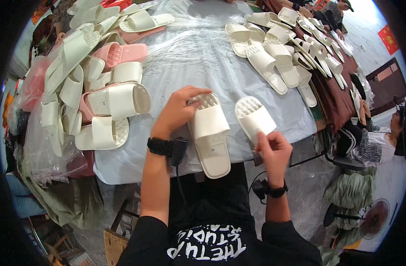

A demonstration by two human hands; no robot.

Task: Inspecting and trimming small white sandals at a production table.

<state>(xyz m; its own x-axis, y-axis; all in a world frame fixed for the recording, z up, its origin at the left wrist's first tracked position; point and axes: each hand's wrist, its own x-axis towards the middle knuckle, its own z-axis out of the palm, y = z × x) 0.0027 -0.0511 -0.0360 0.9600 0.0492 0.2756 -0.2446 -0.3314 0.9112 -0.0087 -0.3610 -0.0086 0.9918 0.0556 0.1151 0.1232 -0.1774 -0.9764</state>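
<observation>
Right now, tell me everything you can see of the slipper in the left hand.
The slipper is cream, looks like foam or rubber, and is held strap up, pointing roughly away from the person. A wide plain strap crosses it; puffy bumps show at the rounded far end, and the smooth near end bears a small dark mark. The left hand grips the far end; whether the table touches it is unclear.

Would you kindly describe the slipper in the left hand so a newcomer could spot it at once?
Start at the big pale-covered table, at the edge nearest the wearer. There, the left hand grips a cream slipper at its bumpy end. Unlike the second slipper, in the right hand, it shows a small dark mark on its insole.
</observation>
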